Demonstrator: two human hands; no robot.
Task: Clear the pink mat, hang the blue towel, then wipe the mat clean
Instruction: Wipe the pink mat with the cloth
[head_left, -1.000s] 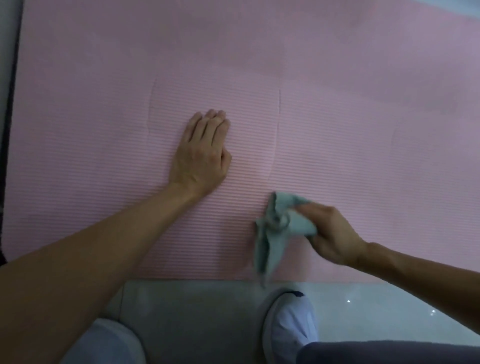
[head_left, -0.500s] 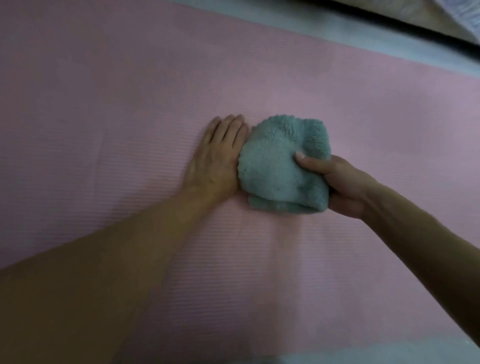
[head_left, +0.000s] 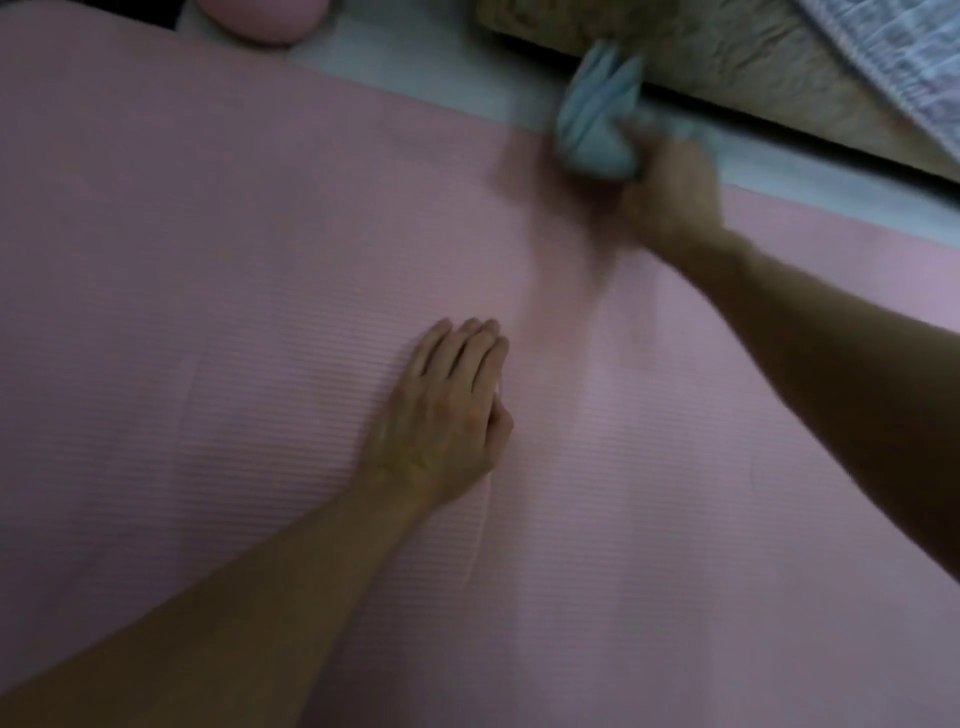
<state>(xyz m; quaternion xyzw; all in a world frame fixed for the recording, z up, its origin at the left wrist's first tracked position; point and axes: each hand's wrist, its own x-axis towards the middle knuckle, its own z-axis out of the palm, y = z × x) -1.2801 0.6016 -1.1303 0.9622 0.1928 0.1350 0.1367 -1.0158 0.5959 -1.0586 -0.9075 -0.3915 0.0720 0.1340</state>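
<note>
The mat (head_left: 260, 312) fills nearly the whole view, pink and finely ribbed, lying flat, with faint square creases pressed into it. Beyond its far edge runs a strip of pale floor (head_left: 441, 78). Past that strip, at the top right, sits a brown textured slab (head_left: 753, 57) with a patterned blue-white fabric (head_left: 893, 52) draped over its corner. A rounded pink object (head_left: 260, 18) pokes in at the top edge, left of centre, just off the mat.

Two bare forearms reach in from the near side. The left hand (head_left: 447, 415) lies palm down on the middle of the mat, fingers straight and pressed together, holding nothing. The right hand (head_left: 670, 197) is stretched out to the mat's far edge and is heavily blurred; it is bunched around the cloth (head_left: 597, 124), though which fingers do the clamping cannot be told.

The cloth is pale blue-green and crumpled, sticking out beyond the right hand, over the far edge of the mat and the floor strip. Whether it touches the surface there cannot be made out.
</note>
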